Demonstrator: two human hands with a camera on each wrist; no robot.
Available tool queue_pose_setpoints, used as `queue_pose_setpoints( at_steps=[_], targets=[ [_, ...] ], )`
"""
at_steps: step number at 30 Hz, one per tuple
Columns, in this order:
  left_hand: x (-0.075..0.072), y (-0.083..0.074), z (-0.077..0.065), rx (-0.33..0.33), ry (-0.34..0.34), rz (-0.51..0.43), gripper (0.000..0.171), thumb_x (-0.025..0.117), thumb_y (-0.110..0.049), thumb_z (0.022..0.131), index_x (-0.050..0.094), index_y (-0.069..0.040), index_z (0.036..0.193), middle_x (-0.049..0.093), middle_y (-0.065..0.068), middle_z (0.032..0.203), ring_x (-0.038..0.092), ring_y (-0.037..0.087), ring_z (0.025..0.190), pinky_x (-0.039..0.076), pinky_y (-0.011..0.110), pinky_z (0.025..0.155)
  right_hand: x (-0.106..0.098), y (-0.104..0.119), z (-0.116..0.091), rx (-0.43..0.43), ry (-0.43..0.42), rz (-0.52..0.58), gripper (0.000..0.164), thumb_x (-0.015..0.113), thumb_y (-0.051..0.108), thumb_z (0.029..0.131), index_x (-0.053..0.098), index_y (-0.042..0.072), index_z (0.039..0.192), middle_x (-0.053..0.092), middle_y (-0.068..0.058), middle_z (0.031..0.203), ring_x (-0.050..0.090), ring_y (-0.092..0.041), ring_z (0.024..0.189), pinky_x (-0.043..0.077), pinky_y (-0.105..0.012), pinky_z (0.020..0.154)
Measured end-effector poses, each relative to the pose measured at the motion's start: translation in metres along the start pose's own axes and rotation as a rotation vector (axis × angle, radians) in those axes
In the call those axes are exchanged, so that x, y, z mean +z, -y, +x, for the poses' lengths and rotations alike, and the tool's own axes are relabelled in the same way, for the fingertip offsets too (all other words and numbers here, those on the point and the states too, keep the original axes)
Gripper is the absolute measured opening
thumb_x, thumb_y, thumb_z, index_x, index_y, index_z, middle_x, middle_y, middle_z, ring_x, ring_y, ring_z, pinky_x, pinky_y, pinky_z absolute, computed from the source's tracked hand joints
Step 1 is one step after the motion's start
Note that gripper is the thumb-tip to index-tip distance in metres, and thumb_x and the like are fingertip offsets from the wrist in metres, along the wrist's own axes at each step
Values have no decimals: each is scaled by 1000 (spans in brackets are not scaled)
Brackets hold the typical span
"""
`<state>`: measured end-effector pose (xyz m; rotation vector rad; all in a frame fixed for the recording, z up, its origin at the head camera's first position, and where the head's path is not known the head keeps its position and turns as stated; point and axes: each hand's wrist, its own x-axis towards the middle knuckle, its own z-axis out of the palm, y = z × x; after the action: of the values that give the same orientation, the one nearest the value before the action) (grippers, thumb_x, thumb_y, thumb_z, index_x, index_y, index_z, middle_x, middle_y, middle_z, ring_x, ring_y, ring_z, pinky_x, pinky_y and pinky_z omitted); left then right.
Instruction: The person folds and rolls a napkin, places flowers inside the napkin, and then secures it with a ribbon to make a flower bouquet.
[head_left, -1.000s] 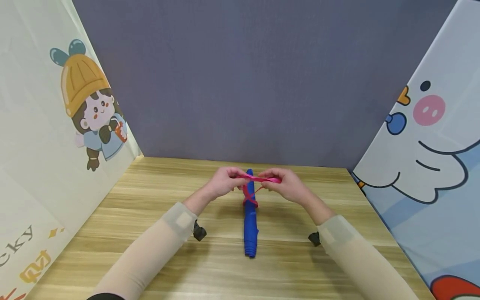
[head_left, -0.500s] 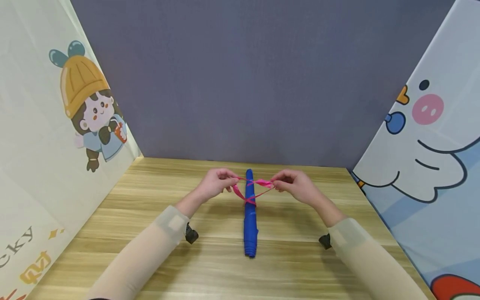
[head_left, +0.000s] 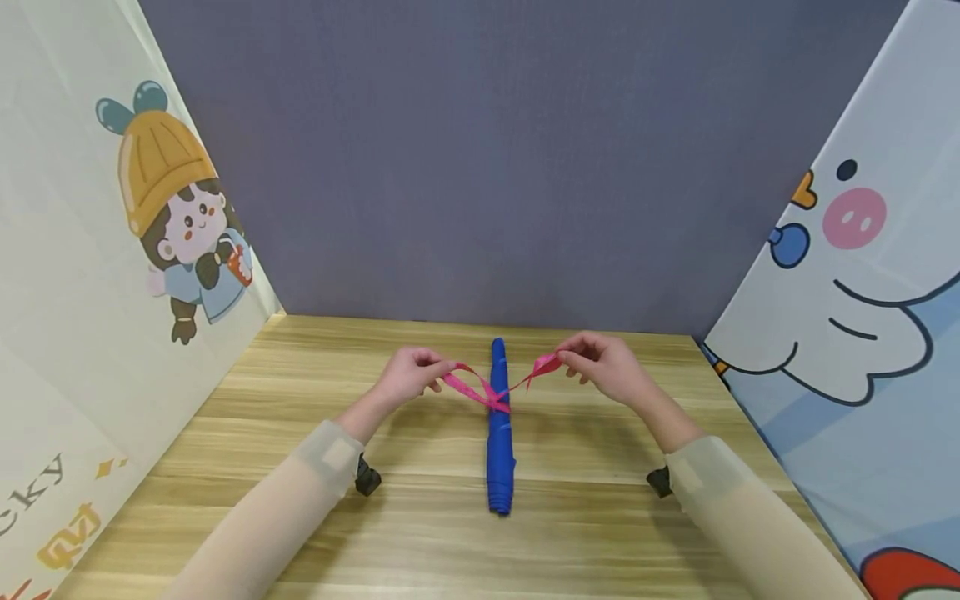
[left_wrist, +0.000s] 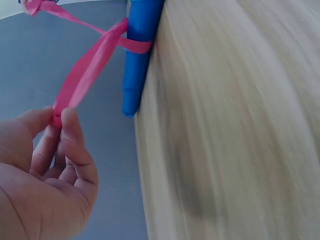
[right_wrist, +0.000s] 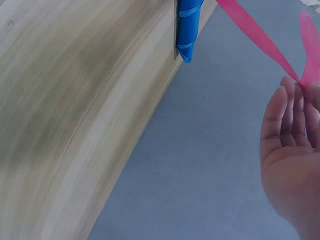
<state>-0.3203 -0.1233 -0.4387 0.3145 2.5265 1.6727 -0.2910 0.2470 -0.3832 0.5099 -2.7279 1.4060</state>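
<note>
A long blue roll point(head_left: 500, 462), its exact material unclear, lies lengthwise on the wooden table with a pink ribbon point(head_left: 495, 402) around its upper half. To its left, my left hand point(head_left: 408, 377) pinches a ribbon loop between thumb and fingertips, as the left wrist view also shows with the ribbon point(left_wrist: 92, 67) doubled. On the other side my right hand point(head_left: 611, 371) pinches another stretch of ribbon point(right_wrist: 257, 32), with a short piece sticking up past the fingers. Both stretches are raised off the table and cross at the roll. The crossing itself is too small to make out.
The wooden table point(head_left: 420, 533) ends at a grey-blue back panel point(head_left: 480, 167). Cartoon-printed panels stand at the left point(head_left: 60, 250) and right point(head_left: 900, 333). A small black device sits at each wrist.
My hands have moved apart, left hand leftward and right hand rightward. The ribbon held between them has drawn out to both sides and its crossing sits low against the roll. The roll stays put.
</note>
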Motion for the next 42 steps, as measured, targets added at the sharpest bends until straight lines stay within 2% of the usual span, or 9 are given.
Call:
queue_pose_setpoints(
  at_steps=[5, 9, 15, 20, 24, 28, 35, 39, 42],
  targets=[
    [-6, 9, -4, -65, -23, -7, 22, 74, -19, 105, 77, -2, 117, 81, 11, 98, 78, 26, 74, 51, 28, 62, 0, 0, -1, -30, 4, 1, 20, 72, 20, 108, 76, 6, 122, 77, -12, 97, 71, -14, 80, 60, -28, 68],
    [-9, 15, -6, -77, -21, 10, 24, 71, -14, 106, 76, 1, 123, 80, 13, 96, 80, 35, 82, 55, 30, 64, 1, 0, -1, -58, 13, 4, 20, 71, 15, 108, 78, 5, 124, 78, -9, 97, 71, -13, 81, 61, -28, 69],
    [-10, 20, -6, -59, 10, 47, 20, 76, -9, 103, 81, 4, 117, 81, 13, 95, 77, 24, 82, 62, 35, 74, 1, 0, 0, -19, 25, 11, 21, 70, 16, 109, 80, 6, 125, 81, -10, 105, 74, -15, 86, 63, -29, 75],
    [-7, 20, -7, -33, 26, 157, 19, 83, -6, 95, 82, 0, 113, 78, 9, 93, 65, 14, 75, 55, 25, 67, 1, 0, -1, 12, 36, 12, 23, 69, 19, 110, 80, 7, 127, 81, -10, 108, 75, -21, 91, 64, -30, 78],
    [-5, 19, -8, 9, 12, 239, 9, 82, -8, 97, 84, -2, 104, 79, 8, 91, 64, 12, 74, 52, 23, 65, 0, 1, -1, 14, 38, 9, 23, 69, 20, 110, 80, 8, 127, 81, -9, 108, 75, -22, 92, 64, -30, 79],
    [-3, 18, -7, 18, -2, 251, 8, 80, -10, 99, 85, -4, 100, 80, 11, 91, 65, 14, 73, 52, 25, 65, 0, 1, -1, 12, 35, 5, 23, 70, 20, 110, 80, 8, 127, 81, -9, 107, 75, -22, 92, 64, -30, 79],
    [4, 12, -1, 14, 40, 103, 16, 70, -8, 105, 77, 4, 114, 80, 18, 95, 79, 33, 83, 63, 37, 71, 1, 3, 0, 12, 33, -1, 22, 70, 20, 110, 80, 9, 126, 81, -8, 106, 74, -22, 91, 64, -30, 78],
    [11, 5, 9, -33, 74, -61, 24, 67, -10, 107, 72, 6, 125, 82, 14, 94, 78, 20, 77, 58, 30, 68, 2, 4, 0, 11, 38, 5, 22, 70, 20, 110, 80, 8, 126, 80, -9, 106, 74, -22, 91, 64, -29, 78],
    [19, -1, 16, -69, 101, -199, 29, 67, -10, 108, 71, 10, 129, 82, 10, 94, 77, 11, 78, 62, 31, 75, 3, 4, 0, 12, 40, 13, 23, 70, 20, 110, 80, 7, 126, 80, -10, 107, 74, -19, 90, 63, -29, 78]
  ],
)
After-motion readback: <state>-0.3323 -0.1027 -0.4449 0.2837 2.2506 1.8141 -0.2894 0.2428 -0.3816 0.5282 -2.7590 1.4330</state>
